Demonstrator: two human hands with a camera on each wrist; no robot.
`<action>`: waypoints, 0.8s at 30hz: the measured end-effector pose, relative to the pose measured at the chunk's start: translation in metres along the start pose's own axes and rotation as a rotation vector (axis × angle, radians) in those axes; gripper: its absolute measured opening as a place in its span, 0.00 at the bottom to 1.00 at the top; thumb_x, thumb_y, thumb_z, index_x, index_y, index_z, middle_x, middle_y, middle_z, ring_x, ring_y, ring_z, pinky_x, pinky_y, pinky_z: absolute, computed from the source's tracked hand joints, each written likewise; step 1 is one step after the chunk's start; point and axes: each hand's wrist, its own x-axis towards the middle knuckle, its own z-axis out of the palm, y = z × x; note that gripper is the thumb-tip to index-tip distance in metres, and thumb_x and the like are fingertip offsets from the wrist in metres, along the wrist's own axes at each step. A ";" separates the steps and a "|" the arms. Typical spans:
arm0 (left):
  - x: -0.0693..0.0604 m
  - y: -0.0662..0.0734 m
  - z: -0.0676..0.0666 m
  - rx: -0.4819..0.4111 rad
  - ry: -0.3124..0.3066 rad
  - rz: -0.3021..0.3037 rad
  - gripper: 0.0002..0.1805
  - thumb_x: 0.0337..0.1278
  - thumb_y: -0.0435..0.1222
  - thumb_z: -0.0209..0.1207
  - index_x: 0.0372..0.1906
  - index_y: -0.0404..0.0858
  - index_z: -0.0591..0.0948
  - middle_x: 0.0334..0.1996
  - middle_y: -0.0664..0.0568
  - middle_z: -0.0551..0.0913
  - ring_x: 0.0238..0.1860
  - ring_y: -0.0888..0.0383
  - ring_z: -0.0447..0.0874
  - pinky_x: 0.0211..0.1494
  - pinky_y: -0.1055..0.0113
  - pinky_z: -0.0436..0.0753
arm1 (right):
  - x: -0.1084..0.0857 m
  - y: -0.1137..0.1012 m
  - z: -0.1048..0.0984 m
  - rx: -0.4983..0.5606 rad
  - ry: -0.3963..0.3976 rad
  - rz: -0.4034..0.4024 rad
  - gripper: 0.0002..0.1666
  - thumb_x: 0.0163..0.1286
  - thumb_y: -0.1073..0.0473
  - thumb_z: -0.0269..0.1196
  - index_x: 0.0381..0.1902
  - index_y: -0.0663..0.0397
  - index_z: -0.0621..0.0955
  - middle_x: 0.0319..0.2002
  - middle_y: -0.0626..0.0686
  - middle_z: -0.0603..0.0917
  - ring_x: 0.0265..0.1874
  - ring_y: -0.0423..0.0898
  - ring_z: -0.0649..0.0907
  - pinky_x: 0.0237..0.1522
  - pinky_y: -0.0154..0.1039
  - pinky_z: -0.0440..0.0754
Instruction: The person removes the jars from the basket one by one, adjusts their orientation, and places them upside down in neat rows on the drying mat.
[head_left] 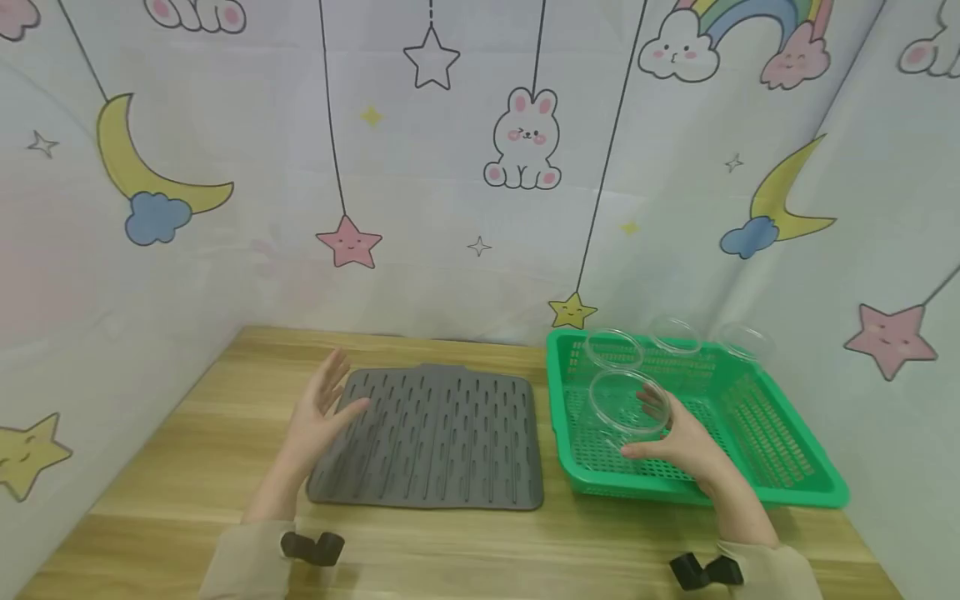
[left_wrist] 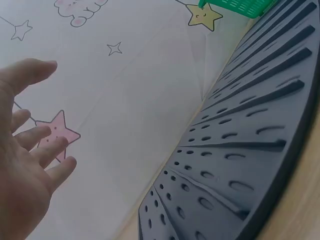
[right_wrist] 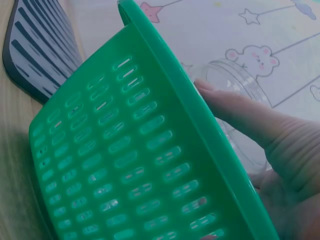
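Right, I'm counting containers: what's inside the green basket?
Three clear containers toward the back; the right hand grips a fourth and covers part of the green basket behind it.

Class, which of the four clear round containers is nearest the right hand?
The front container, closest to the viewer: the right hand curls around it, while the other three containers stand untouched farther back.

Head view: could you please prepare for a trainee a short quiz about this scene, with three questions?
1. True or false: the green basket is on the right of the gray mat.
2. What is in the grip of the right hand? A: nothing. B: a clear container. C: the green basket.
3. Complete: the left hand holds ____.
Key: 1 true; 2 B; 3 nothing.
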 end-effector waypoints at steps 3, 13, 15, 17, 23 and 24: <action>0.000 -0.007 -0.004 -0.031 0.002 -0.019 0.45 0.65 0.31 0.58 0.78 0.38 0.44 0.78 0.40 0.47 0.77 0.38 0.46 0.77 0.39 0.49 | 0.000 -0.001 0.001 0.001 0.013 -0.007 0.65 0.56 0.53 0.74 0.77 0.62 0.44 0.75 0.69 0.53 0.72 0.71 0.56 0.64 0.70 0.67; -0.005 -0.027 -0.016 -0.094 -0.036 -0.245 0.40 0.72 0.32 0.48 0.78 0.35 0.38 0.78 0.36 0.43 0.77 0.35 0.43 0.78 0.40 0.49 | -0.004 -0.009 0.004 -0.003 0.086 -0.008 0.62 0.54 0.54 0.75 0.76 0.62 0.50 0.73 0.69 0.57 0.72 0.71 0.55 0.65 0.72 0.64; -0.006 -0.030 -0.018 -0.115 -0.034 -0.291 0.39 0.73 0.32 0.46 0.78 0.36 0.38 0.78 0.37 0.42 0.78 0.37 0.42 0.79 0.42 0.49 | -0.005 -0.010 0.004 0.004 0.095 -0.008 0.62 0.54 0.54 0.75 0.76 0.62 0.50 0.73 0.69 0.57 0.72 0.70 0.55 0.66 0.72 0.63; -0.006 -0.034 -0.019 -0.135 -0.031 -0.324 0.38 0.74 0.31 0.44 0.78 0.36 0.38 0.78 0.38 0.42 0.78 0.38 0.41 0.79 0.43 0.48 | -0.006 -0.011 0.004 0.010 0.107 -0.010 0.62 0.54 0.54 0.75 0.76 0.62 0.50 0.73 0.69 0.58 0.72 0.70 0.55 0.66 0.73 0.62; -0.007 -0.045 -0.024 -0.173 -0.015 -0.393 0.37 0.74 0.32 0.42 0.78 0.38 0.39 0.79 0.42 0.41 0.79 0.42 0.41 0.80 0.46 0.47 | -0.009 -0.018 0.002 0.006 0.150 -0.020 0.61 0.54 0.56 0.75 0.76 0.61 0.51 0.73 0.69 0.58 0.72 0.70 0.56 0.66 0.73 0.61; -0.008 -0.047 -0.025 -0.179 -0.011 -0.399 0.37 0.73 0.31 0.42 0.78 0.37 0.39 0.79 0.42 0.41 0.79 0.42 0.41 0.80 0.46 0.48 | -0.009 -0.020 0.001 0.007 0.156 -0.024 0.61 0.54 0.56 0.75 0.76 0.60 0.51 0.73 0.68 0.58 0.72 0.69 0.56 0.66 0.73 0.61</action>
